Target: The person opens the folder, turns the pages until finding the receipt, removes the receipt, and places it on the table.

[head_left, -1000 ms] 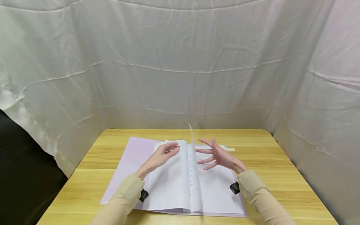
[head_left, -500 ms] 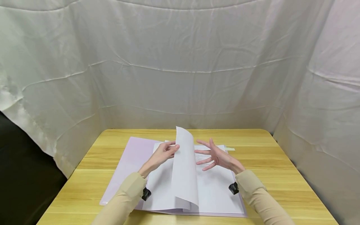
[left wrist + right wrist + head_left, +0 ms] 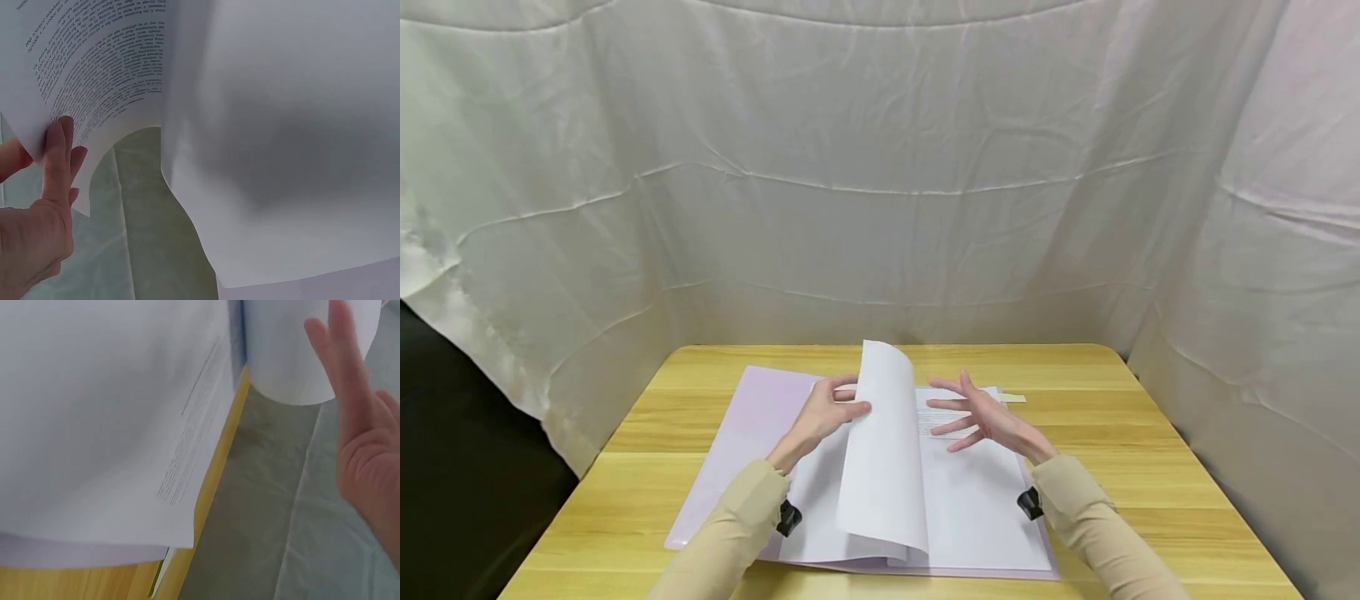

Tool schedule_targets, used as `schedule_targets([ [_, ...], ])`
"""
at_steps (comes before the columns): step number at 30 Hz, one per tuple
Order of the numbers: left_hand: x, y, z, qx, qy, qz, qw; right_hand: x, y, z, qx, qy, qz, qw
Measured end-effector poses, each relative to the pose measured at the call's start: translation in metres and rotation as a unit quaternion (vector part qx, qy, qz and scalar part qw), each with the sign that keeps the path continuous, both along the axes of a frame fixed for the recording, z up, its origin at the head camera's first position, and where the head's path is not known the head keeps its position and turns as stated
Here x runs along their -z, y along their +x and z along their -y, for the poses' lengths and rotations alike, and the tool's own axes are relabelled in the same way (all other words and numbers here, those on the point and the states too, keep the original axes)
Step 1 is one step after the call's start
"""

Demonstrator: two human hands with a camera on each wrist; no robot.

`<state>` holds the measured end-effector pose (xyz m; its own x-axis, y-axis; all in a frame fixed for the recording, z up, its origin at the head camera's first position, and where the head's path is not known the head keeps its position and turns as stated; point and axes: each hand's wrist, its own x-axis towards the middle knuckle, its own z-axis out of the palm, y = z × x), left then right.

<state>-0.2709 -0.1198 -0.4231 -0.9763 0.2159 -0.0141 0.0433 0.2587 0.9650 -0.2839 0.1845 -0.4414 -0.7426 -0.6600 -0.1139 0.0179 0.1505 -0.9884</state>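
1. Pinched the raised page (image 3: 883, 454) by its left edge in the left hand (image 3: 816, 421), with the thumb (image 3: 14, 159) on the blank face and the fingers (image 3: 57, 156) along the printed face.
2. Held those fingers fairly close together and nearly straight, clamped on the paper near their tips.
3. Bowed the page in a tall curve to the right of the left fingertips, between the two hands.
4. Slanted the left forearm up from below and left of its fingers, in a beige left sleeve (image 3: 722, 529) with a black left wrist device (image 3: 789, 518) beside the cuff.
5. Hovered with the right hand (image 3: 996, 421) just right of that curve, with the fingers straight and spread well apart, pointed left, and the thumb raised.
6. Slanted the right forearm up from below and right of its fingers, with a right sleeve (image 3: 1097, 521) and a right wrist device (image 3: 1030, 503) to match.
7. Saw the left sheet (image 3: 812, 521) below the left fingertips, and the right-hand page (image 3: 981, 508), with lines of print near its top, beneath the right fingers.
8. Saw the lavender cover (image 3: 775, 400) left of the left fingers, a pale tab (image 3: 1012, 398) beyond the right thumb, the wooden table (image 3: 1112, 417) under everything, and a grey curtain (image 3: 887, 225) past all the fingertips.
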Motion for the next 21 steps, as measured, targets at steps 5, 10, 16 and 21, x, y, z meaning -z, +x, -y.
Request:
schedule_targets([
  [5,0.003,-0.002,0.004,-0.035,0.005,0.015,0.9992,0.006,-0.002,-0.005,0.040,0.039,-0.028,0.998],
  [10,0.007,-0.004,0.011,-0.063,0.002,0.029,0.9976,0.012,-0.002,-0.013,0.046,0.066,-0.059,0.995],
  [16,0.013,-0.006,0.024,-0.073,-0.009,0.035,0.9967,0.019,-0.003,-0.020,0.048,0.110,-0.105,0.987],
  [21,0.019,-0.007,0.034,-0.076,-0.042,0.027,0.9958,0.026,-0.007,-0.026,0.058,0.139,-0.136,0.979],
])
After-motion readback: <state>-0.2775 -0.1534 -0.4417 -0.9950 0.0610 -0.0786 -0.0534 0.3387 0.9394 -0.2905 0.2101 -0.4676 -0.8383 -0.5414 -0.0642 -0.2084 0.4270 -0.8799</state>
